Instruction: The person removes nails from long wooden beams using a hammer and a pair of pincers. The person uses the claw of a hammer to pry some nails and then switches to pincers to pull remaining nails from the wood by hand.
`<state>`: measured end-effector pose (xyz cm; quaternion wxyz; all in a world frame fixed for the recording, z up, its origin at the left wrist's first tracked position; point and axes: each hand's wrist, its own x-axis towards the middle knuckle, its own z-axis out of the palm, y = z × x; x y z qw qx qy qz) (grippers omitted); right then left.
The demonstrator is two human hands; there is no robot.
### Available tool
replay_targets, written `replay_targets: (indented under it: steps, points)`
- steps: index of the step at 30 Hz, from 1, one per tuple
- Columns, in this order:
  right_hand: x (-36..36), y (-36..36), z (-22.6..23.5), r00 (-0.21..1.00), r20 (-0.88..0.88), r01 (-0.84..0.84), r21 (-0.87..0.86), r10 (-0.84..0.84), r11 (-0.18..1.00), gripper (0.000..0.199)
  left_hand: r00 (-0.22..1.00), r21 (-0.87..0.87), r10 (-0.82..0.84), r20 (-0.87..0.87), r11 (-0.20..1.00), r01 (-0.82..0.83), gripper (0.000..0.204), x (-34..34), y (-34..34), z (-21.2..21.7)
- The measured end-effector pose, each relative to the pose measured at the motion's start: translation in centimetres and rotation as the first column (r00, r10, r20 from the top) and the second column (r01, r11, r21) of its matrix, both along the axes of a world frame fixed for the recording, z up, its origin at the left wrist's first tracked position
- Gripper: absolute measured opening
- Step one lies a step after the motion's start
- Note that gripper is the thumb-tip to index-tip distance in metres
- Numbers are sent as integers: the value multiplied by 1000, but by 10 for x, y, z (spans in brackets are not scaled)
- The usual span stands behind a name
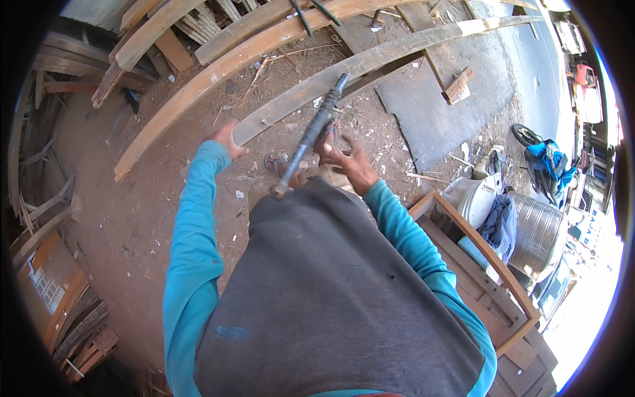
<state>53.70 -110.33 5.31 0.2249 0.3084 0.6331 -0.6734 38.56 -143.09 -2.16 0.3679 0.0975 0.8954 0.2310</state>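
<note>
My left hand (pixel 228 141) grips the near end of a long, slightly curved grey-brown wooden beam (pixel 317 86), with its thumb stretched out beside the end. The beam runs away to the upper right. My right hand (pixel 352 164) has its fingers apart, close to a long dark metal rod-like tool (pixel 311 135) with thicker sections along its shaft. The rod slants in front of my body, its far tip by the beam's edge. Its exact kind and what supports it I cannot make out. Below it, a sandalled foot (pixel 274 163) shows in part.
A second, browner beam (pixel 198 92) lies beyond the first. Stacked timber (pixel 142 40) fills the upper left. A flat grey sheet (pixel 430 112) with a wood block (pixel 459 86) lies to the right, near a wooden frame (pixel 479 245), metal drums (pixel 536 231) and a blue motorcycle (pixel 549 162).
</note>
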Motion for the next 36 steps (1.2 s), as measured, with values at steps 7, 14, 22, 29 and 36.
replay_targets:
  steps: [7, 14, 22, 29, 36]
  points:
    - [-63, -82, 0, 959, 24, 205, -745, -282, 635, 72, 1000, 128, -13, -12, 992, 14, 79, -7, -23, -30]
    - [-72, -98, -12, 914, 30, 360, -516, -404, 777, 33, 999, 64, 29, 18, 998, -30, 79, -4, -6, 10]
    - [-21, 9, 10, 968, 90, -249, 195, 235, 949, 39, 1000, -92, 20, -20, 995, -22, 77, 9, 10, 45]
    - [-8, 88, -8, 837, 290, -491, 772, 464, 404, 43, 995, -130, -2, -103, 991, -11, 66, 8, 13, 42]
    - [-85, 191, 22, 829, 136, -117, 991, 542, -70, 30, 989, -116, 75, -125, 989, -89, 65, 15, 11, 35]
